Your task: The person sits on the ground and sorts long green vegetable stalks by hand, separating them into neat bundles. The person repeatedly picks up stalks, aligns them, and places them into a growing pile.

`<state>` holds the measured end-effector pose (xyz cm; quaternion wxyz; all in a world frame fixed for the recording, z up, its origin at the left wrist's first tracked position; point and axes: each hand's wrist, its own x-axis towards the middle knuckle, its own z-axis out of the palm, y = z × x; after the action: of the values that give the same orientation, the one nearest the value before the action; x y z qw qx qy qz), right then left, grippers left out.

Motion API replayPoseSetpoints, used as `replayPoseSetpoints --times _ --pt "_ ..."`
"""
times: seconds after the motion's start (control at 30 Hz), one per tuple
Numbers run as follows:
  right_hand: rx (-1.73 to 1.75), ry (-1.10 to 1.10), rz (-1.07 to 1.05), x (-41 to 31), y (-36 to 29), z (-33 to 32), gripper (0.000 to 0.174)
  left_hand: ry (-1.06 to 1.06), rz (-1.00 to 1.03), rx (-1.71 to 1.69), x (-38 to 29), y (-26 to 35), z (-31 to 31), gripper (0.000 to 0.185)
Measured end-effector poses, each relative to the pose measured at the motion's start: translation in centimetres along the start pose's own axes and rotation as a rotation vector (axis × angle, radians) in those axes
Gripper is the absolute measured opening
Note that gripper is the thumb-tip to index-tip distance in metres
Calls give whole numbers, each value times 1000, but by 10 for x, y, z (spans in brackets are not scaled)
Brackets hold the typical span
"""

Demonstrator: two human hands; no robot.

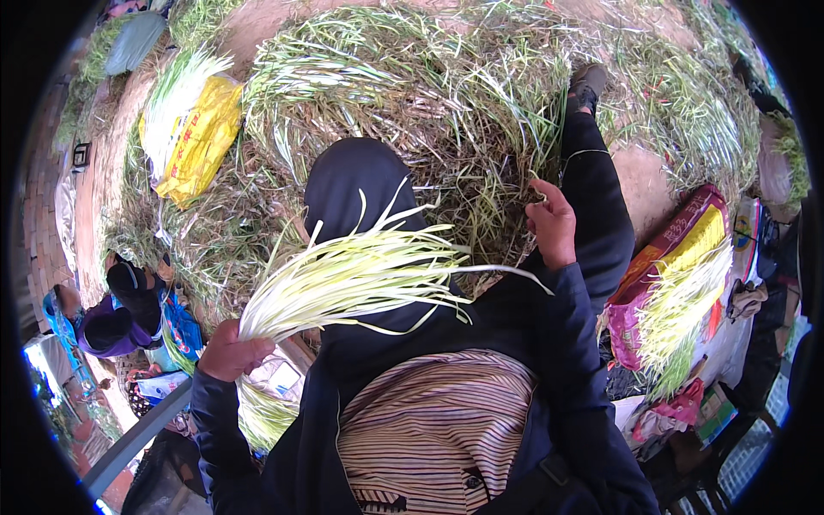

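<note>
My left hand (235, 351) grips a bunch of pale yellow chives (360, 277) by one end. Its loose leaves fan out to the right across my lap, in front of my dark-trousered knee (360, 177). My right hand (552, 222) is raised beyond the leaf tips, above my other leg, with its fingers curled. A small pale bit shows by the index finger and thumb; whether they pinch it is unclear. One long white leaf (508, 269) sticks out of the bunch towards my right wrist. More yellow chives (267, 415) lie below my left hand, partly hidden by my arm.
Cut leaves and dry litter (412, 109) cover the ground ahead. Chives lie on a yellow bag (205, 138) at the upper left and on a maroon and yellow bag (673, 257) at the right. A grey bar (138, 438) crosses the lower left, near seated people (122, 315).
</note>
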<state>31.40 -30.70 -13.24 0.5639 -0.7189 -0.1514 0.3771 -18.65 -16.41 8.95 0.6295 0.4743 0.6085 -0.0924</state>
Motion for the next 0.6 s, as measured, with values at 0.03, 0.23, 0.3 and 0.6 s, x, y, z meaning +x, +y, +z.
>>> replayPoseSetpoints --times 0.03,0.23,0.3,0.6 --pt "-33 -59 -113 -6 -11 7 26 -20 2 -18 0 2 2 25" --pt "-279 -518 -423 -65 -99 63 21 -59 25 -12 0 2 1 28" --pt "-309 -609 -361 -77 -103 72 19 -62 33 -19 1 4 2 28" --pt "-481 -563 -472 -88 -82 94 16 -72 38 14 5 1 1 28"
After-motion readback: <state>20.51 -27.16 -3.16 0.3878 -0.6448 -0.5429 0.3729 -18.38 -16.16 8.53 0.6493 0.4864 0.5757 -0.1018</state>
